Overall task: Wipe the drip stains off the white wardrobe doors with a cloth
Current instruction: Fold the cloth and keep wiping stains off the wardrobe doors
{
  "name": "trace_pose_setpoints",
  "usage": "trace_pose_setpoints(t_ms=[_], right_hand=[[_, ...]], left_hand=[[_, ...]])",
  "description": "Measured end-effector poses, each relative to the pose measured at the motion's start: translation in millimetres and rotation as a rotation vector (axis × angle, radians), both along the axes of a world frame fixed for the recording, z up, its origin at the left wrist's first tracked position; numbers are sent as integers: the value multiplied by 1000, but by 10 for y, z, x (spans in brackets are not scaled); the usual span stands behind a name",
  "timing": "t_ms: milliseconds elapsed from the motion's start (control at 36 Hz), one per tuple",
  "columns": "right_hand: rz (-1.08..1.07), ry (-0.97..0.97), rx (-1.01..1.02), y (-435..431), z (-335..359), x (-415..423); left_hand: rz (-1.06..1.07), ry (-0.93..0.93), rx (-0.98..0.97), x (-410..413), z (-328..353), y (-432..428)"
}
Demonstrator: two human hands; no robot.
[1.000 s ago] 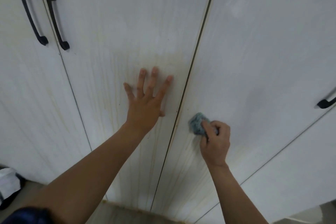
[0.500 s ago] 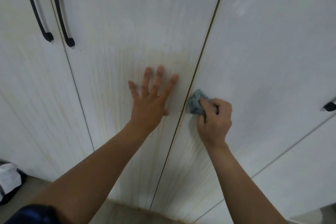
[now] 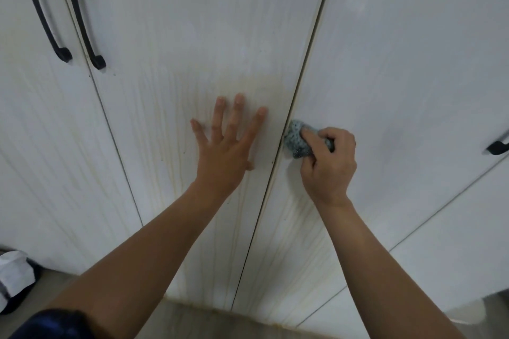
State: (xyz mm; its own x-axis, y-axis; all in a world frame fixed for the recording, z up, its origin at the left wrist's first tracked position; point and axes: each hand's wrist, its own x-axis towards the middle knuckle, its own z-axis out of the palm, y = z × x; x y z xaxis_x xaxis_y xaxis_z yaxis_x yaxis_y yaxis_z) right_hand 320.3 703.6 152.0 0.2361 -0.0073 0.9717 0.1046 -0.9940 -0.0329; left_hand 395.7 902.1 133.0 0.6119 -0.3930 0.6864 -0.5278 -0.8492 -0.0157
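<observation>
Our left hand (image 3: 223,157) lay spread flat on the stained door (image 3: 170,49) left of the seam (image 3: 304,63). Our right hand (image 3: 327,165) pinched the cloth (image 3: 295,140) just right of it.

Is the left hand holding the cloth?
No, the right hand grips the cloth; the left hand lies flat on the door.

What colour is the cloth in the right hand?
Grey-blue and speckled; the cloth shows best in the head view, its only one.
</observation>
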Motion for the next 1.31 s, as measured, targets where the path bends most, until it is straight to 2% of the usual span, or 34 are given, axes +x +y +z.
trace_pose_setpoints(t_ms=[111,250,306,361,472,556,694,861,972,1056,1167,1250,1306], right_hand=[[56,132,-71,26,-536,-2],[99,498,-207,-6,-1260,-143],[98,554,-149,2,-1249,-215],[75,472,-46,1,-1068,-270],[79,61,-48,-62,-413,-362],[13,-41,-8,-186,-19,-318],[9,13,-30,-266,-309,-181],[86,360,-91,-272,-1294,-271],[108,503,-109,-330,-1431,-369],[85,391,-19,-328,-1054,-389],[-39,46,23,-392,-287,-420],[-94,18,77,-500,-76,-394],[-96,56,86,-515,-236,-381]], left_hand=[[-4,7,12,-1,-2,7],[12,8,41,-15,17,1],[8,12,46,-28,24,10],[5,18,32,-60,8,40],[-17,13,15,-140,-207,44],[-10,-5,66,-181,-414,-28],[13,-41,68,-103,-589,-187],[-24,-58,50,6,-666,-191],[-12,-70,62,13,-677,-199],[-29,-70,56,17,-685,-191],[-16,-65,55,15,-694,-200],[-7,-71,57,11,-693,-205],[-7,-71,58,7,-688,-202]])
